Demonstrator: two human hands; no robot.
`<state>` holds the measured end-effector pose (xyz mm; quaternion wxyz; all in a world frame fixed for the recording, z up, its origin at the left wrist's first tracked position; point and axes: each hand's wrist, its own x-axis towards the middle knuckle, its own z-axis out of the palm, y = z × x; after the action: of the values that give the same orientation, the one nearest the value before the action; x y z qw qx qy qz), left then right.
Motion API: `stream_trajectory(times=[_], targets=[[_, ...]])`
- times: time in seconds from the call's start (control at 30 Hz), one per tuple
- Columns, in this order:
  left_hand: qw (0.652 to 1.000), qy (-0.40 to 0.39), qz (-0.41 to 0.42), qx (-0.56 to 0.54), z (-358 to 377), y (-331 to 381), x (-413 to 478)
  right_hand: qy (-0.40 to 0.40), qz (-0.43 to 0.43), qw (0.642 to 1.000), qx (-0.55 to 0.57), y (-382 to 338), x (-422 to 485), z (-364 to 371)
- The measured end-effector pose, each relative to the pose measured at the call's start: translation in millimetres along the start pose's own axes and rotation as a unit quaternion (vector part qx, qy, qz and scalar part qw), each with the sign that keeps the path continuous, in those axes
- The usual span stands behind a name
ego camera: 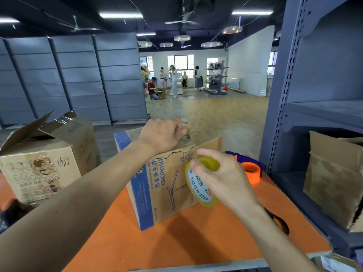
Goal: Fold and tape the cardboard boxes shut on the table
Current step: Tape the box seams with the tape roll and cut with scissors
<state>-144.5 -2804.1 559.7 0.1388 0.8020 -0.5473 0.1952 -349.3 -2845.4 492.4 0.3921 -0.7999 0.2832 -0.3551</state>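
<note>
A brown and blue cardboard box (157, 189) printed DIAMOND stands in the middle of the orange table (196, 236). My left hand (161, 134) rests on its top, fingers curled over the far flap. One flap (213, 143) at the right still sticks up. My right hand (224, 177) grips a roll of clear yellowish tape (198, 185) against the box's near right corner. A second brown box (45, 160) with its flaps open stands at the left.
An orange and blue tape dispenser (249, 171) lies behind my right hand. Scissors (279, 222) with black and orange handles lie under my right forearm. A grey metal shelf unit (314, 95) with flattened cardboard (334, 181) rises at the right. Several people stand far off.
</note>
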Motion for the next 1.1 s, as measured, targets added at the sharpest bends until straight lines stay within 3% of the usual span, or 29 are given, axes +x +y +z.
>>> stream_trajectory(times=[0.3,0.5,1.1], targets=[[1.0,0.006,-0.003,0.031,-1,1,-1,-0.003,-0.004,1.0,0.002,-3,4,-11],[1.0,-0.011,-0.022,-0.01,-5,1,3,-0.007,-0.01,1.0,0.005,-3,7,-16],[0.998,-0.003,-0.005,0.064,-3,1,0,-0.007,-0.006,1.0,-0.012,-3,4,-14]])
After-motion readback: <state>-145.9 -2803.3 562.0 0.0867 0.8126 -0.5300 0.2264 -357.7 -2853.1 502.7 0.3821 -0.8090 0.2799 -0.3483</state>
